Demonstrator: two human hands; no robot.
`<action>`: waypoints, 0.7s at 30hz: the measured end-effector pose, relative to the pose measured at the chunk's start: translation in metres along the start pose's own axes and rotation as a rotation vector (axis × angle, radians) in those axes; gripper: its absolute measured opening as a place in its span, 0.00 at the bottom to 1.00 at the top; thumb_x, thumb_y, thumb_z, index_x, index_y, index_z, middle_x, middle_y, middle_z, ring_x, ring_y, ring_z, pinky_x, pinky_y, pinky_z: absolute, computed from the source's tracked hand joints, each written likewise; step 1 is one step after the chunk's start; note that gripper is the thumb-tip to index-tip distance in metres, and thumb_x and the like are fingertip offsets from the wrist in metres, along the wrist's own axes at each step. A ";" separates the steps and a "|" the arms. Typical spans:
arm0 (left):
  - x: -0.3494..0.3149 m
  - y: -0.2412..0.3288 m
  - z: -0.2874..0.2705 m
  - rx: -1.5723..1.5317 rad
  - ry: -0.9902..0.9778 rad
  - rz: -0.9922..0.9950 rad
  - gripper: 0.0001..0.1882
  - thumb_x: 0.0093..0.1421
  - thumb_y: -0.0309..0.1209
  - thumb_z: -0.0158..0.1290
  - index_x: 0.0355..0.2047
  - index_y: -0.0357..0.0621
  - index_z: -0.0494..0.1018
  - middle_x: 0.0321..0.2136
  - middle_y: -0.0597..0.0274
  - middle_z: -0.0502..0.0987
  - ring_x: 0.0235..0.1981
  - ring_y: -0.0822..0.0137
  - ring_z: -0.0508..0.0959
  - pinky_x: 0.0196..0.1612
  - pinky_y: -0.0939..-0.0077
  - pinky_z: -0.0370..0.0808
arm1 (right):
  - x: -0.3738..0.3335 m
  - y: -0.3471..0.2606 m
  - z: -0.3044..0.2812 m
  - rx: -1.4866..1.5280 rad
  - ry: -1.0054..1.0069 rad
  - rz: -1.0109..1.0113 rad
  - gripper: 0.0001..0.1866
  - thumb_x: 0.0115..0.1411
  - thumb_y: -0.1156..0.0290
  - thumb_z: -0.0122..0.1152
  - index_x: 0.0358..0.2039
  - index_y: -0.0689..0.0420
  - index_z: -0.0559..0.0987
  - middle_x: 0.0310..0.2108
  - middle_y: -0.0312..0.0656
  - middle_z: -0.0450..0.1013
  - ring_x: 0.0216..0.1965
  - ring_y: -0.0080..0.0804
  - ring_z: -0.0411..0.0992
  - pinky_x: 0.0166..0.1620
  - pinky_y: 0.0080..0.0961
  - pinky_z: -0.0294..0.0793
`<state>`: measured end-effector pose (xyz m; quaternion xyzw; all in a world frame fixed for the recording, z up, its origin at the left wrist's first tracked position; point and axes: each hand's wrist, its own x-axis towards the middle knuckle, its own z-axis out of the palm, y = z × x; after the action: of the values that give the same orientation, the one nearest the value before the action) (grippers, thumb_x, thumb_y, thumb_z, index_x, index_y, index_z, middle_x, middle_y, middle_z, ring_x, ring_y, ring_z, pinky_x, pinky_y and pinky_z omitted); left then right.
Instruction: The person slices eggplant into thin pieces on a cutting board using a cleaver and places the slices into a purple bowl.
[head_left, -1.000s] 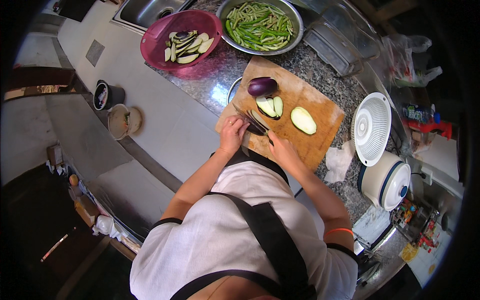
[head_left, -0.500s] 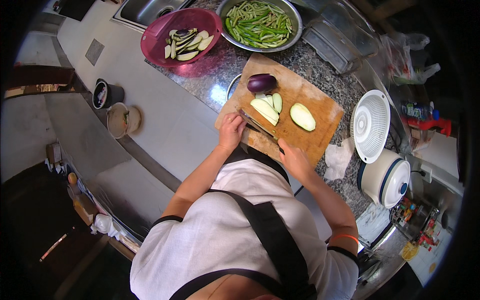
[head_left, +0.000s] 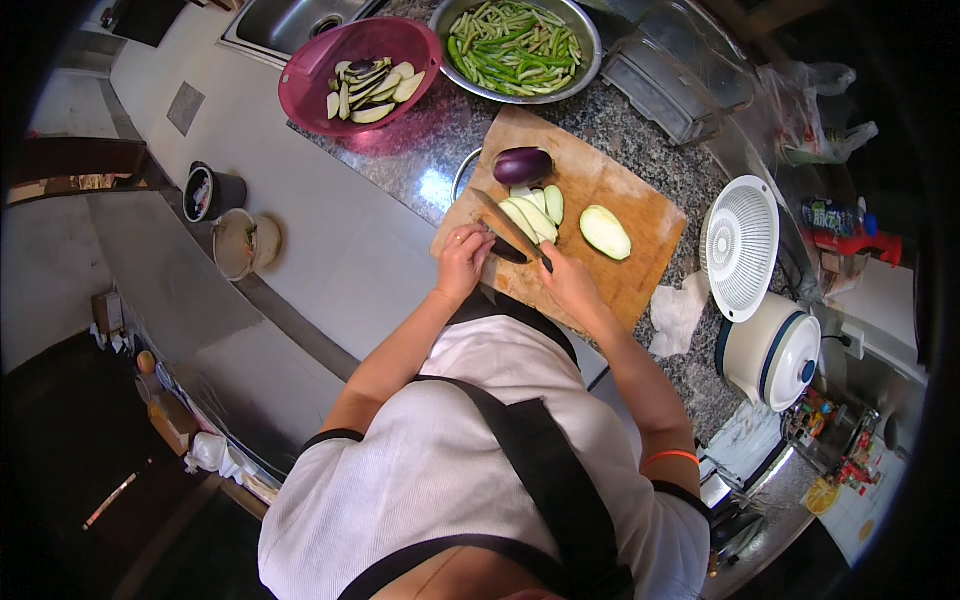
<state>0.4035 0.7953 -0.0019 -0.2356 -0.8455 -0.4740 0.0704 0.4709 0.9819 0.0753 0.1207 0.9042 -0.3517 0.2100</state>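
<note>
My right hand (head_left: 572,284) grips a kitchen knife (head_left: 508,230) by its dark handle, its blade slanting up and left over the wooden cutting board (head_left: 640,215). At the board's near left edge, my left hand (head_left: 464,264) has its fingers closed on a dark purple eggplant piece (head_left: 509,251), which lies beside the blade. Pale eggplant slices (head_left: 530,212) lie just beyond the knife. Farther back sits a larger purple eggplant piece (head_left: 523,166), and to the right an eggplant half (head_left: 605,232) rests cut face up.
Behind the board stand a red plastic bowl (head_left: 297,92) of eggplant pieces and a metal bowl (head_left: 591,67) of green beans. A white cloth (head_left: 678,316), a white strainer basket (head_left: 741,248) and a white cooker (head_left: 770,350) are at the right. Two buckets (head_left: 214,192) stand on the floor.
My right hand has moved the knife away from me and left, off the near eggplant piece, so its dark skin now shows. My left hand has stayed nearly in place.
</note>
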 end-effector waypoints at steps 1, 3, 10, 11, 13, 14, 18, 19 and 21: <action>0.001 -0.001 0.000 -0.003 0.005 0.009 0.06 0.48 0.22 0.58 0.27 0.40 0.75 0.32 0.57 0.75 0.35 0.57 0.75 0.38 0.69 0.72 | -0.004 -0.001 -0.004 0.051 0.003 0.020 0.13 0.58 0.69 0.49 0.43 0.55 0.64 0.27 0.59 0.71 0.32 0.60 0.70 0.32 0.51 0.68; 0.002 0.001 -0.002 -0.033 -0.013 -0.045 0.07 0.47 0.21 0.58 0.28 0.40 0.75 0.32 0.57 0.75 0.35 0.57 0.75 0.38 0.69 0.72 | -0.021 0.002 -0.009 -0.011 -0.003 -0.039 0.13 0.57 0.70 0.50 0.43 0.54 0.64 0.27 0.58 0.72 0.32 0.60 0.70 0.32 0.51 0.68; 0.004 0.005 -0.010 0.058 -0.078 -0.050 0.08 0.45 0.18 0.56 0.28 0.39 0.72 0.32 0.56 0.75 0.35 0.55 0.74 0.39 0.68 0.72 | -0.062 -0.003 -0.018 -0.179 -0.045 -0.062 0.12 0.56 0.72 0.51 0.41 0.52 0.64 0.28 0.53 0.73 0.32 0.58 0.71 0.32 0.51 0.68; 0.003 0.005 -0.009 0.049 -0.077 -0.056 0.08 0.45 0.18 0.56 0.28 0.39 0.72 0.32 0.56 0.74 0.35 0.54 0.74 0.38 0.68 0.72 | -0.064 -0.004 -0.017 -0.176 -0.045 -0.049 0.12 0.56 0.72 0.51 0.41 0.52 0.64 0.27 0.53 0.73 0.32 0.58 0.71 0.32 0.51 0.68; 0.001 0.005 -0.008 0.032 -0.075 -0.069 0.08 0.45 0.18 0.55 0.27 0.39 0.72 0.32 0.56 0.74 0.35 0.54 0.73 0.38 0.68 0.72 | -0.066 -0.005 -0.015 -0.169 -0.048 -0.023 0.13 0.55 0.72 0.51 0.41 0.52 0.64 0.27 0.53 0.73 0.32 0.58 0.71 0.32 0.52 0.68; 0.000 0.004 -0.008 0.039 -0.072 -0.071 0.08 0.45 0.19 0.56 0.27 0.39 0.72 0.32 0.56 0.74 0.35 0.54 0.73 0.38 0.68 0.72 | -0.064 -0.005 -0.014 -0.169 -0.055 -0.014 0.13 0.55 0.72 0.51 0.41 0.52 0.64 0.27 0.53 0.73 0.32 0.58 0.71 0.32 0.52 0.68; -0.002 0.003 -0.005 0.054 -0.054 -0.071 0.06 0.46 0.20 0.57 0.26 0.38 0.72 0.32 0.56 0.74 0.34 0.55 0.74 0.37 0.69 0.72 | -0.037 -0.009 0.001 -0.124 -0.036 -0.035 0.14 0.55 0.71 0.52 0.42 0.52 0.64 0.27 0.55 0.73 0.32 0.59 0.71 0.32 0.53 0.68; -0.002 0.004 -0.004 0.056 -0.047 -0.067 0.06 0.47 0.21 0.57 0.26 0.38 0.72 0.31 0.56 0.74 0.34 0.55 0.74 0.37 0.69 0.72 | -0.028 -0.008 0.006 -0.102 -0.018 -0.056 0.14 0.55 0.70 0.52 0.42 0.52 0.64 0.27 0.55 0.73 0.32 0.60 0.71 0.32 0.54 0.68; -0.001 0.004 -0.003 0.023 -0.022 -0.047 0.05 0.47 0.21 0.58 0.25 0.38 0.73 0.30 0.56 0.75 0.33 0.55 0.74 0.37 0.69 0.72 | -0.013 -0.005 0.018 -0.082 0.029 -0.072 0.13 0.56 0.70 0.52 0.42 0.52 0.64 0.26 0.56 0.72 0.32 0.60 0.70 0.32 0.54 0.68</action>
<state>0.4060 0.7942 0.0019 -0.2201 -0.8570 -0.4630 0.0529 0.4859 0.9652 0.0725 0.0844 0.9246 -0.3201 0.1887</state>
